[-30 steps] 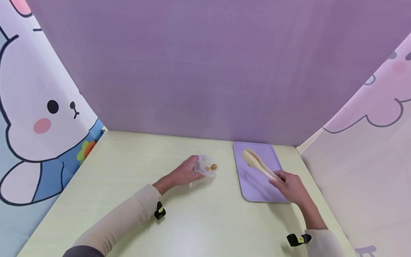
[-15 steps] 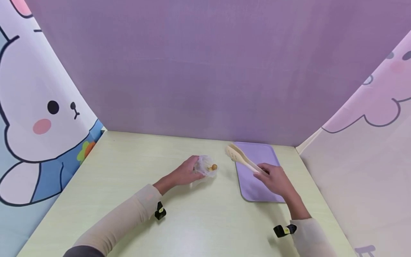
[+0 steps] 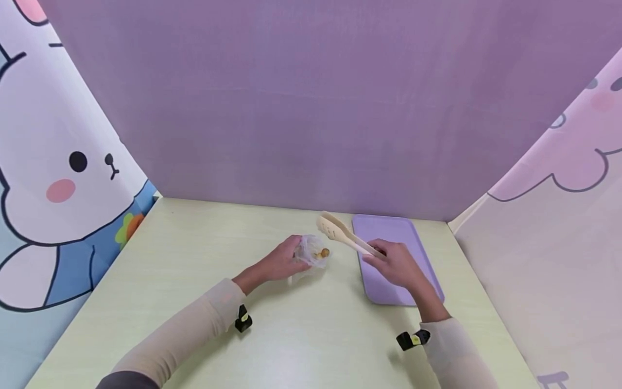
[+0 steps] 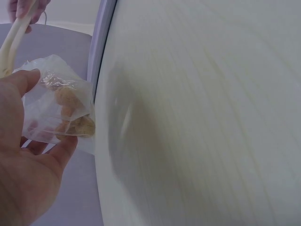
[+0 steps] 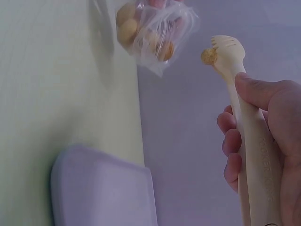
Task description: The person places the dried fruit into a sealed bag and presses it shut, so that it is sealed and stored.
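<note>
My left hand (image 3: pixel 284 259) holds a clear plastic bag (image 4: pixel 51 94), thumb and fingers around its sides. Round light-brown balls (image 5: pixel 127 29) are inside, and one shows at the bag's mouth in the head view. In my right hand (image 3: pixel 394 263) is a pair of cream-coloured plastic tongs (image 3: pixel 346 233) with slotted tips, gripped by the handles. The tips hang up and to the right of the bag in the head view. Right at them in the right wrist view is a rough brown ball (image 5: pixel 208 56).
A lilac rectangular tray (image 3: pixel 389 289) lies on the pale wood-grain table (image 3: pixel 218 227), below my right hand. A purple panel (image 3: pixel 301 108) stands along the back edge. Printed cartoon sheets (image 3: pixel 73 124) close off the sides.
My right hand has carried the tongs leftward from over the tray to beside the bag. The left hand and bag have stayed nearly still.
</note>
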The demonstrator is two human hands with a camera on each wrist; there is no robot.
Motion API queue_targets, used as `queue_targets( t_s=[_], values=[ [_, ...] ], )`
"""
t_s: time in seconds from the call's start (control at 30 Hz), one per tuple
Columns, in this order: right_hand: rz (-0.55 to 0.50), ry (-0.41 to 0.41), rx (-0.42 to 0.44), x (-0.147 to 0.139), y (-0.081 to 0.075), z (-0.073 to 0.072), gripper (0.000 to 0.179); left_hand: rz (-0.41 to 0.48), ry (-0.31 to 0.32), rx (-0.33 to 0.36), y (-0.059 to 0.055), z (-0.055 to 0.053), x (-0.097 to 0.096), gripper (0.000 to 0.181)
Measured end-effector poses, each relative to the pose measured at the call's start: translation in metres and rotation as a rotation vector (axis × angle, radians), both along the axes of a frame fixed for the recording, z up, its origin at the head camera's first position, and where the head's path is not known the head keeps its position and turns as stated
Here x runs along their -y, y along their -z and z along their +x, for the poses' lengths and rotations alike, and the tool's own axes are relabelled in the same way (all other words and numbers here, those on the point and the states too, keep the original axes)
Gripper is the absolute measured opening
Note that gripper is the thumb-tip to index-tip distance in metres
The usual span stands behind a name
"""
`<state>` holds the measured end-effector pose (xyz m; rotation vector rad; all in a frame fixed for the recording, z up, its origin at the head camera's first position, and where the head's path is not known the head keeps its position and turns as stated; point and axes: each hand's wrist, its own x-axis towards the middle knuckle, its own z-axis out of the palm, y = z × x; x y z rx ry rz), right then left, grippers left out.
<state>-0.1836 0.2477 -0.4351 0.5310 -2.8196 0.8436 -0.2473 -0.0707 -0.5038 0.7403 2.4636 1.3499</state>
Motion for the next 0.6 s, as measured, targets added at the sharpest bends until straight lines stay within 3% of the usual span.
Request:
queue_targets(
  t_s=[0.23, 0.6],
  values=[
    [-0.004, -0.031, 0.013, 0.013, -0.001, -0.003, 0.022, 0.050, 0.039, 0.003, 0.001, -0.001, -0.002, 0.069],
    [-0.007, -0.058, 0.018, 0.017, -0.001, -0.006, 0.023, 0.046, 0.018, -0.005, 0.000, -0.001, -0.003, 0.067]
  ],
)
